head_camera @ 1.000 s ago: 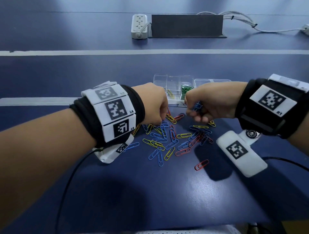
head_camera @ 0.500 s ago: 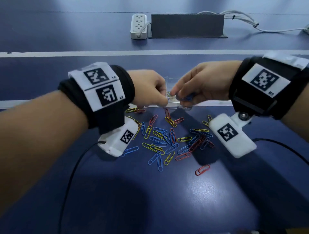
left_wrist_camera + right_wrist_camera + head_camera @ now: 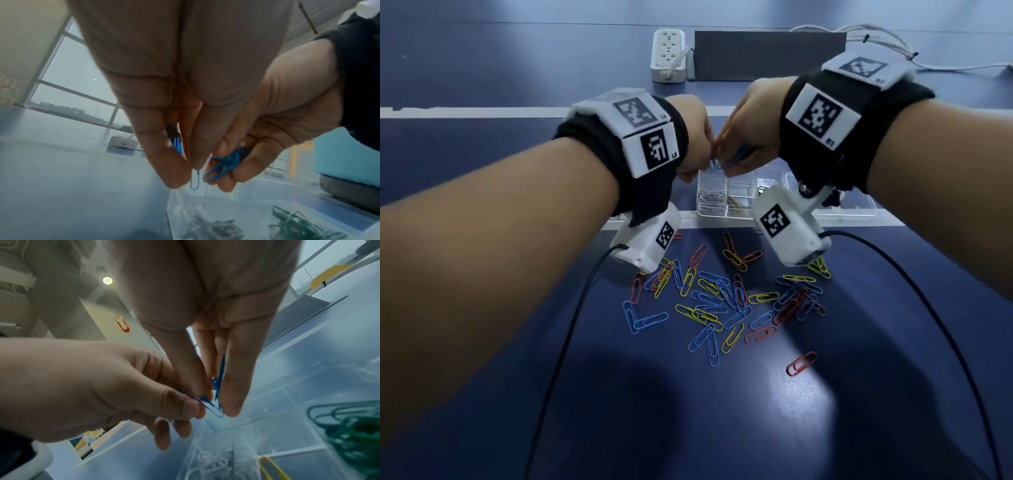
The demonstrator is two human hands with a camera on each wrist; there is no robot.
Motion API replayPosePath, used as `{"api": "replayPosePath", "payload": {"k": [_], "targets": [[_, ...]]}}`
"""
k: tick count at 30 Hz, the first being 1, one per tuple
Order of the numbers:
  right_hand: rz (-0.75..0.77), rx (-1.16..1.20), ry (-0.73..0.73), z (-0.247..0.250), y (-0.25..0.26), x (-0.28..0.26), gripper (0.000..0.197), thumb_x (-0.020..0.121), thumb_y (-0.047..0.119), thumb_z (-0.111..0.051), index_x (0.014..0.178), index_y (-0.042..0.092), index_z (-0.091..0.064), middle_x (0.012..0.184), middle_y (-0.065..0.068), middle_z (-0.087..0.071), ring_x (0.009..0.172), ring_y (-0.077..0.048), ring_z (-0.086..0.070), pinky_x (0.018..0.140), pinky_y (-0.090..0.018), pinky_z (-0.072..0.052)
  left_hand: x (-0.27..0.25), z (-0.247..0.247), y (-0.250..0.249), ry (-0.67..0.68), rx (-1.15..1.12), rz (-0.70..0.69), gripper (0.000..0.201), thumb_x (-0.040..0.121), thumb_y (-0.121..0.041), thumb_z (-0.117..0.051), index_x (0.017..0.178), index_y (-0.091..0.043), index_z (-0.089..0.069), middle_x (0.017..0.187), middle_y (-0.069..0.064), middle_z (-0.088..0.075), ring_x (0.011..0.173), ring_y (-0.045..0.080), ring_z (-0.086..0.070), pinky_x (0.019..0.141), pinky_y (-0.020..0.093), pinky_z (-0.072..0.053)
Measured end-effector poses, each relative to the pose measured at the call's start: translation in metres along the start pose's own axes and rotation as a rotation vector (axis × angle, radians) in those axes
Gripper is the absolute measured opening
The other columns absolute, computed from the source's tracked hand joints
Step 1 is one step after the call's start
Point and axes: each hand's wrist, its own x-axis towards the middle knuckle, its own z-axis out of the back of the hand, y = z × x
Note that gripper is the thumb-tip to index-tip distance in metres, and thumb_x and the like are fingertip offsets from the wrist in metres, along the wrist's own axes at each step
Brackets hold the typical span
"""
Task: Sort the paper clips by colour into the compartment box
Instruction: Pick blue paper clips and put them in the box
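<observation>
Both hands meet above the compartment box (image 3: 726, 205), left hand (image 3: 693, 137) and right hand (image 3: 751, 133) each pinching blue paper clips (image 3: 225, 164) (grip closed).

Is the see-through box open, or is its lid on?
Open. The compartment box has no lid over it: white clips lie uncovered inside, and both hands hold blue clips just above it.
</observation>
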Motion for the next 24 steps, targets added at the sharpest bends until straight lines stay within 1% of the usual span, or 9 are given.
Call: {"api": "replayPosePath", "payload": {"k": [2, 4, 7, 12, 14, 16, 19, 21, 24], "targets": [[-0.010, 0.014, 0.003, -0.001, 0.001, 0.001, 0.030, 0.085, 0.003, -0.058, 0.115, 0.000, -0.059, 0.104, -0.010, -0.058, 0.073, -0.017, -0.063, 0.083, -0.030, -0.057, -0.003, 0.002, -0.001, -0.001, -0.062, 0.020, 0.012, 0.085, -0.009, -0.060, 0.089, -0.015, -0.069, 0.072, 0.003, -0.069, 0.061, 0.012, -0.064, 0.075, 0.027, -0.055], [-0.016, 0.025, -0.013, 0.000, 0.002, 0.001, 0.018, 0.085, 0.006, -0.058, 0.103, 0.004, -0.061, 0.104, -0.012, -0.059, 0.086, -0.023, -0.062, 0.086, -0.033, -0.055, -0.005, 0.003, -0.003, -0.013, -0.063, 0.018, 0.013, 0.085, -0.009, -0.061, 0.093, -0.015, -0.070, 0.081, 0.005, -0.072, 0.075, 0.016, -0.069, 0.083, 0.032, -0.055], [-0.012, 0.033, -0.045, 0.001, 0.003, 0.000, 0.003, 0.085, 0.007, -0.058, 0.083, 0.008, -0.057, 0.099, -0.012, -0.060, 0.086, -0.025, -0.063, 0.082, -0.034, -0.056, -0.008, 0.002, -0.005, -0.031, -0.012, 0.013, 0.020, 0.084, -0.009, -0.064, 0.102, -0.013, -0.070, 0.100, 0.006, -0.074, 0.096, 0.022, -0.069, 0.095, 0.039, -0.052], [-0.014, 0.089, -0.067, 0.005, -0.001, 0.001, 0.010, 0.086, 0.009, -0.057, 0.076, 0.008, -0.055, 0.083, -0.007, -0.060, 0.075, -0.021, -0.064, 0.073, -0.031, -0.057, -0.013, 0.003, -0.009, -0.019, -0.034, 0.001, 0.029, 0.088, -0.009, -0.058, 0.116, -0.014, -0.065, 0.108, 0.005, -0.070, 0.098, 0.021, -0.067, 0.093, 0.034, -0.052], [-0.017, 0.101, -0.078, 0.005, -0.002, 0.000, 0.014, 0.087, 0.010, -0.057, 0.073, 0.009, -0.055, 0.083, -0.007, -0.061, 0.072, -0.018, -0.063, 0.070, -0.030, -0.057, -0.015, 0.003, -0.011, -0.030, -0.068, -0.018, 0.030, 0.091, -0.010, -0.052, 0.119, -0.012, -0.062, 0.113, 0.008, -0.069, 0.095, 0.021, -0.066, 0.085, 0.033, -0.055], [-0.031, 0.111, -0.090, 0.005, -0.003, -0.002, 0.017, 0.088, 0.010, -0.055, 0.071, 0.010, -0.054, 0.088, -0.009, -0.063, 0.071, -0.018, -0.063, 0.071, -0.029, -0.057, -0.017, 0.001, -0.013, -0.029, -0.102, -0.023, 0.032, 0.090, -0.006, -0.050, 0.121, -0.010, -0.060, 0.115, 0.011, -0.067, 0.095, 0.021, -0.065, 0.085, 0.035, -0.056], [-0.101, 0.148, -0.080, 0.005, -0.003, -0.009, 0.019, 0.092, 0.011, -0.051, 0.074, 0.006, -0.054, 0.089, -0.010, -0.064, 0.086, -0.021, -0.065, 0.084, -0.033, -0.056, -0.019, 0.000, -0.015, 0.015, -0.168, 0.007, 0.039, 0.090, 0.001, -0.049, 0.124, -0.014, -0.059, 0.112, 0.012, -0.066, 0.100, 0.028, -0.067, 0.089, 0.040, -0.055], [-0.130, 0.172, -0.080, 0.007, -0.004, -0.013, 0.013, 0.093, 0.010, -0.051, 0.085, 0.001, -0.057, 0.085, -0.010, -0.063, 0.094, -0.022, -0.065, 0.091, -0.033, -0.054, -0.018, -0.001, -0.013, 0.005, -0.166, -0.007, 0.040, 0.090, 0.001, -0.050, 0.126, -0.015, -0.057, 0.112, 0.012, -0.066, 0.099, 0.029, -0.067, 0.088, 0.041, -0.056], [-0.084, 0.198, -0.112, 0.006, -0.012, -0.014, 0.022, 0.090, 0.006, -0.053, 0.110, -0.002, -0.059, 0.094, -0.012, -0.066, 0.083, -0.020, -0.067, 0.081, -0.031, -0.058, -0.013, -0.004, -0.007, -0.030, -0.140, -0.036, 0.042, 0.088, 0.001, -0.053, 0.126, -0.016, -0.056, 0.119, 0.011, -0.065, 0.103, 0.028, -0.065, 0.089, 0.042, -0.055]]}}
